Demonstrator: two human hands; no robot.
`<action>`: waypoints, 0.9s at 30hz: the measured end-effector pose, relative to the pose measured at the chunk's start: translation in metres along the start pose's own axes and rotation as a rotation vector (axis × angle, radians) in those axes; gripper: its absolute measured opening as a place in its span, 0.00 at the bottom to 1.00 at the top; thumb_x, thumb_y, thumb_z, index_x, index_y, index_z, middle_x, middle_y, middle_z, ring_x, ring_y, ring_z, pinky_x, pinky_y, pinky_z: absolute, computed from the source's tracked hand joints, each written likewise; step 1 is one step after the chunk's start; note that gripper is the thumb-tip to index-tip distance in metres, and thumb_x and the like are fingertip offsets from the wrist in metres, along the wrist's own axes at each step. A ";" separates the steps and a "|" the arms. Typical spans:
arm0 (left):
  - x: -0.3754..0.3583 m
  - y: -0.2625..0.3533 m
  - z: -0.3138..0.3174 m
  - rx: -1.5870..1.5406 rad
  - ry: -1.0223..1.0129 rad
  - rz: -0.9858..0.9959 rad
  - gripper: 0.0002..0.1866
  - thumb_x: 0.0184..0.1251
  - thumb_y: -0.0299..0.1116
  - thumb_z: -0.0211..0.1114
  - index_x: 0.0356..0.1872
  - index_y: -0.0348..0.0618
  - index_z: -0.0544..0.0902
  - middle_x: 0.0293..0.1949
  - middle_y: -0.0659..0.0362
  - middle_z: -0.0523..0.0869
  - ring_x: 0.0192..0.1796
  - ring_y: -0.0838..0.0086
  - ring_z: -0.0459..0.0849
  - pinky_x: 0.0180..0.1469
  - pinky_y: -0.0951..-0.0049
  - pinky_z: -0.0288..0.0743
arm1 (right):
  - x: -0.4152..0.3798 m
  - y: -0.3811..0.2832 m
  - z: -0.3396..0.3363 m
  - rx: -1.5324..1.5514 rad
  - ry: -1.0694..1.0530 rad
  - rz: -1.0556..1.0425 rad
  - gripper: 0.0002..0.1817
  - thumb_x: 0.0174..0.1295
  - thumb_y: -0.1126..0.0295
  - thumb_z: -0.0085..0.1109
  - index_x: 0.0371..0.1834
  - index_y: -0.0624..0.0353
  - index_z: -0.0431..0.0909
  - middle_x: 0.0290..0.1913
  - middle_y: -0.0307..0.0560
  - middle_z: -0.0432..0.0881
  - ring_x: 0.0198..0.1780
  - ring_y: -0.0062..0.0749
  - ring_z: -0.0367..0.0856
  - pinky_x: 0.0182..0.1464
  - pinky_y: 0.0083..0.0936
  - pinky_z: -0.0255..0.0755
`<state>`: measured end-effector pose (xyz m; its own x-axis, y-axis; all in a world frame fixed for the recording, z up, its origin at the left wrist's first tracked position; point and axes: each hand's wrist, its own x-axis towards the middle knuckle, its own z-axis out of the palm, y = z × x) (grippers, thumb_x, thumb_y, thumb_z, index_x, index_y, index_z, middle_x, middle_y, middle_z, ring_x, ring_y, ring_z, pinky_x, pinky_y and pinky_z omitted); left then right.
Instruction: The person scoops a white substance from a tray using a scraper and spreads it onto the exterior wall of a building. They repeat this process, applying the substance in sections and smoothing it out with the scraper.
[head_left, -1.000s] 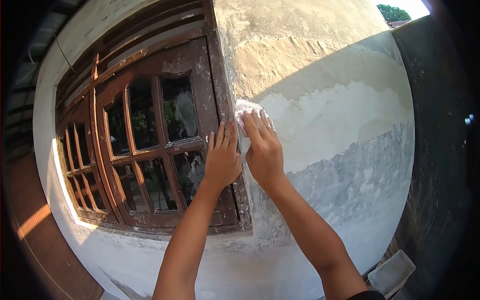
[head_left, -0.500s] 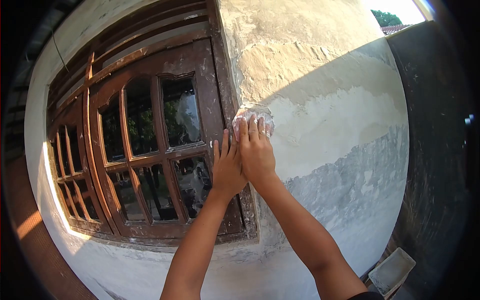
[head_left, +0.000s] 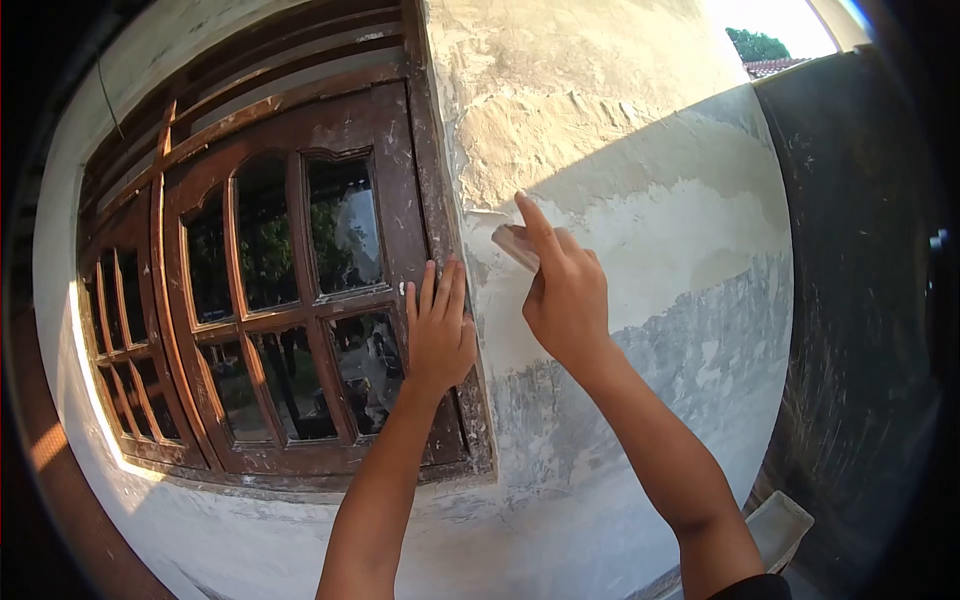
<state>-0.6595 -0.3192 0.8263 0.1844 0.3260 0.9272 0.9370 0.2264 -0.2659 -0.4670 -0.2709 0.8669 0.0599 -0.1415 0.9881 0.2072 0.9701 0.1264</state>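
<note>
My left hand point(head_left: 440, 335) lies with fingers stretched along the right side of the brown wooden window frame point(head_left: 432, 190), and nothing is in it. My right hand point(head_left: 568, 295) grips a flat plaster scraper point(head_left: 516, 246), seen nearly edge-on just off the wall beside the frame. Its index finger points up along the wall, while the other fingers curl in; the handle end is hidden by the hand. Around it the wall point(head_left: 640, 240) carries a pale smoothed coat, with a rough sunlit plaster patch point(head_left: 540, 135) above and bare grey below.
Glass panes point(head_left: 342, 225) fill the window at left, with bars across its top. A dark panel point(head_left: 850, 250) stands along the right. Low at the right, partly behind my right arm, is a pale rectangular container point(head_left: 780, 530).
My right hand has come off the wall and shifted right, turning the scraper edge-on. My left hand has parted from it and rests lower on the window frame. The view has shifted slightly.
</note>
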 end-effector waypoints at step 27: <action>0.021 0.040 0.034 -0.399 0.271 -0.230 0.39 0.72 0.44 0.49 0.75 0.29 0.49 0.76 0.41 0.54 0.80 0.49 0.45 0.77 0.45 0.31 | 0.091 0.062 0.066 0.011 -0.031 -0.150 0.23 0.51 0.69 0.63 0.53 0.41 0.86 0.38 0.35 0.84 0.44 0.29 0.82 0.53 0.33 0.64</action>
<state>-0.6282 -0.2719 0.8262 -0.0183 0.0480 0.9987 0.9925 -0.1202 0.0240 -0.5130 -0.2110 0.9709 -0.0011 -0.2790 0.9603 0.2007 0.9407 0.2735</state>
